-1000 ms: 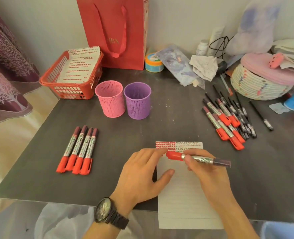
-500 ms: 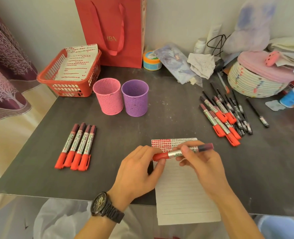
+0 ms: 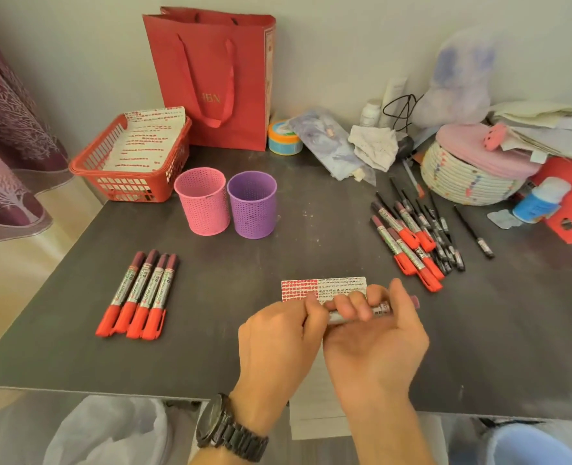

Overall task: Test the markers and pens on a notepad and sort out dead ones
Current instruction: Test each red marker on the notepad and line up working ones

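Observation:
A red marker (image 3: 378, 309) lies crosswise in my right hand (image 3: 375, 340), whose fingers curl around its silver barrel above the notepad (image 3: 341, 286). My left hand (image 3: 277, 344) grips the marker's left end, and its fingers hide the red cap. The notepad's top strip is full of red and dark test marks; my hands cover most of the page. Several red-capped markers (image 3: 137, 295) lie in a neat row at the left. A mixed pile of red markers and black pens (image 3: 418, 238) lies at the right.
A pink cup (image 3: 203, 201) and a purple cup (image 3: 252, 204) stand behind the notepad. A red basket (image 3: 128, 187) with marked paper sits at the back left, a red paper bag (image 3: 217, 82) behind it. A woven basket (image 3: 469, 176) and clutter fill the back right.
The marker has turned in my right hand, from a fingertip pinch to a curled grip. My left hand has closed over its red cap end.

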